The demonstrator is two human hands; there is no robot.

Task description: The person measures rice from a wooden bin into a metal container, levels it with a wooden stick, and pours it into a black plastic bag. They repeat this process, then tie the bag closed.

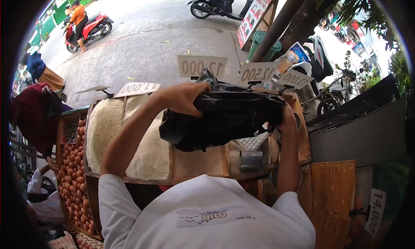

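- In the head view, above the table (142, 180), the black plastic bag (225, 119) hung in the air between both hands, clear of the heaped rice (103, 132) beneath it.
- Its long axis ran side to side, from the left hand (183, 97) across to the right hand (287, 117), with the left end slightly higher.
- The left hand's fingers were clenched over the bag's upper left edge, knuckles up, so the bulk of the bag lay to the right of and below them.
- The right hand met the bag's far right end. Its fingers were mostly hidden behind the plastic, but they seemed closed on it.
- Both hands touched the bag, neither nearer than the other.
- Both arms reached forward from the shoulders. The left forearm slanted up and inward, and the right rose almost straight.
- A metal cup (250, 160) stood just below the bag, and trays of eggs (73, 171) lay well to the left.
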